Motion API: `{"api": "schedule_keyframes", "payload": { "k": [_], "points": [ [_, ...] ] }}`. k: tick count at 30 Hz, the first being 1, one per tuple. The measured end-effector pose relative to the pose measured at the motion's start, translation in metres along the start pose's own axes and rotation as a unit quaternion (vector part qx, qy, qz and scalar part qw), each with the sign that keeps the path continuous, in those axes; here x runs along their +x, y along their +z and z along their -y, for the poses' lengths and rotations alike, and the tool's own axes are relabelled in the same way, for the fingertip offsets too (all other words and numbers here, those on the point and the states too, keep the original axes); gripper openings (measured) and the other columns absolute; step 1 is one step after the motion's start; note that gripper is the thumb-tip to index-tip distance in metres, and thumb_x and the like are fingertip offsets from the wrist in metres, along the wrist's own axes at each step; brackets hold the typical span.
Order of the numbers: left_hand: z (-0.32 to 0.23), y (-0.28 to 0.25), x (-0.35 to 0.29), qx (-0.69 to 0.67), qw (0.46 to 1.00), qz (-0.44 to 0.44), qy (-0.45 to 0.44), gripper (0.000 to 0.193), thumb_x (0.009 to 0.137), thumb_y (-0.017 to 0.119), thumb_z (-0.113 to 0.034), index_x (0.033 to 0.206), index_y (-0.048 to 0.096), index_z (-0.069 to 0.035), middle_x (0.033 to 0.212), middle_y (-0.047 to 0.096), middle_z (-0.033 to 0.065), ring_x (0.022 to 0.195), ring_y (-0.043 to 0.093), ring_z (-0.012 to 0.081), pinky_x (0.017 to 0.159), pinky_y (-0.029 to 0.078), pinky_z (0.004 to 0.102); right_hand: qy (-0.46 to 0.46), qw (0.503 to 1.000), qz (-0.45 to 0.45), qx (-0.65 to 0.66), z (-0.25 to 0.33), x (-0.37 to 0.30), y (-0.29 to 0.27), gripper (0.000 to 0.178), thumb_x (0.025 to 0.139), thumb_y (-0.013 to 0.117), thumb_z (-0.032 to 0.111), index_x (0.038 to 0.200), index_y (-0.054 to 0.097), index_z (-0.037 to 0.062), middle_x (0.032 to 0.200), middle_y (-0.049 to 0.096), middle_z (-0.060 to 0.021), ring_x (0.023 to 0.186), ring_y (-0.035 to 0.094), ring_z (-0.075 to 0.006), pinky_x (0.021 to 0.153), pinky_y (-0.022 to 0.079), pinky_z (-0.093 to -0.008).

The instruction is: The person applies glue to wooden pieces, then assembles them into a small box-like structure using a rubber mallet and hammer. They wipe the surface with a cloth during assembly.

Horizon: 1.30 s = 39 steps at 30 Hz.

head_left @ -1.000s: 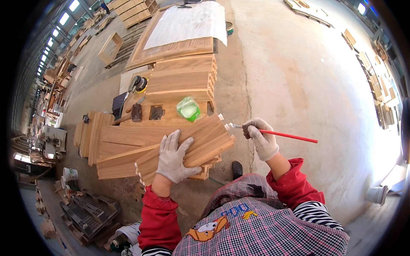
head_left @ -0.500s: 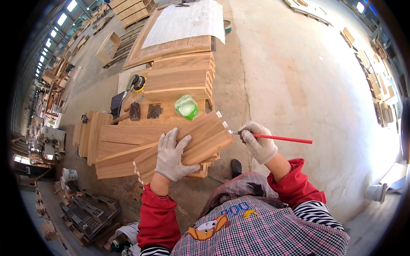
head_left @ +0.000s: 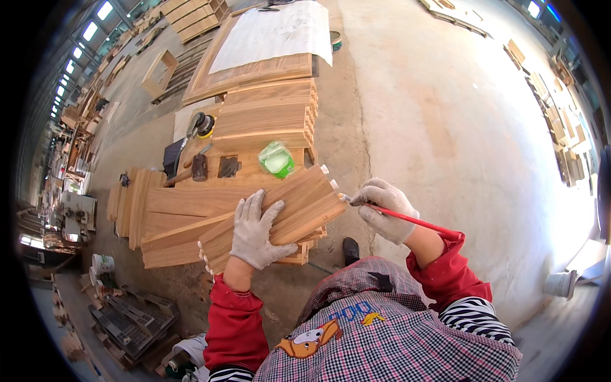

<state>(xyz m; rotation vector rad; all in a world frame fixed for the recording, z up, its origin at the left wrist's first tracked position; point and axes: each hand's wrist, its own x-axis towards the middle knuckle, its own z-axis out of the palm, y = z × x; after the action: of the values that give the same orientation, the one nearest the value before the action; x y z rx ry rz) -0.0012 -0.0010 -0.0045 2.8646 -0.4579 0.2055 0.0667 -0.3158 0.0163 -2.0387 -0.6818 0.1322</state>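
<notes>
My left hand [head_left: 256,234], in a pale work glove, lies spread and flat on a dovetailed wooden board [head_left: 304,198]. White stuff coats the joint ends of this board at both sides. Gloved as well, my right hand [head_left: 386,211] pinches a thin brush with a long red handle [head_left: 417,221]. Its tip touches or nearly touches the board's right end; which one I cannot tell. Beyond the board stands a green and clear plastic tub [head_left: 276,160] with whitish content. Under my left hand, more boards [head_left: 172,239] are stacked.
A mallet [head_left: 199,167] and a round sander [head_left: 205,125] with a hose lie on the bench behind the boards. Farther back are stacked dovetailed boards [head_left: 261,118] and a panel under a white sheet [head_left: 273,35]. Black pallets [head_left: 137,318] sit on the floor at lower left.
My right hand has turned, and the brush's handle now slants down toward my right sleeve instead of pointing out to the right. My left hand and the board stay in place.
</notes>
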Motion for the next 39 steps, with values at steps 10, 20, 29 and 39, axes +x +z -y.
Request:
{"api": "schedule_keyframes", "payload": {
  "k": [10,20,29,39],
  "points": [
    [0.0,-0.001,0.001,-0.002,1.0,-0.002,0.004,0.091,0.06,0.077,-0.064,0.131,0.056,-0.011,0.142,0.04,0.0288,0.129,0.041,0.0466,0.113,0.026,0.0572,0.015,0.999,-0.015,0.028,0.004,-0.004,-0.002,0.016,0.077,0.059,0.008,0.089,0.068,0.0033,0.089,0.063,-0.0142,0.085,0.063,-0.0306,0.078,0.052,-0.0376],
    [0.0,0.001,0.001,-0.005,1.0,-0.004,0.002,0.091,0.059,0.078,-0.062,0.132,0.056,-0.012,0.142,0.04,0.0287,0.129,0.04,0.0466,0.112,0.026,0.0571,0.063,0.989,-0.046,0.128,-0.014,-0.007,0.005,0.02,0.077,0.057,0.007,0.092,0.07,0.0012,0.09,0.063,-0.0122,0.085,0.061,-0.0244,0.078,0.05,-0.0349],
    [0.0,0.001,0.0,-0.007,1.0,0.0,-0.002,0.091,0.059,0.078,-0.062,0.131,0.056,-0.012,0.143,0.04,0.0285,0.129,0.04,0.0472,0.112,0.026,0.0572,0.109,0.966,-0.033,0.233,-0.026,-0.011,0.004,0.021,0.077,0.057,0.004,0.093,0.069,-0.002,0.089,0.06,-0.0097,0.083,0.058,-0.0174,0.075,0.048,-0.0306],
    [0.001,0.0,0.001,-0.012,1.0,0.002,-0.005,0.089,0.061,0.077,-0.062,0.132,0.056,-0.012,0.143,0.04,0.0285,0.129,0.04,0.0468,0.113,0.025,0.0575,0.159,0.901,-0.055,0.399,-0.036,-0.009,0.008,0.019,0.085,0.054,0.006,0.097,0.065,-0.0045,0.089,0.063,-0.0087,0.081,0.06,-0.0156,0.074,0.051,-0.0292]
  ]
}}
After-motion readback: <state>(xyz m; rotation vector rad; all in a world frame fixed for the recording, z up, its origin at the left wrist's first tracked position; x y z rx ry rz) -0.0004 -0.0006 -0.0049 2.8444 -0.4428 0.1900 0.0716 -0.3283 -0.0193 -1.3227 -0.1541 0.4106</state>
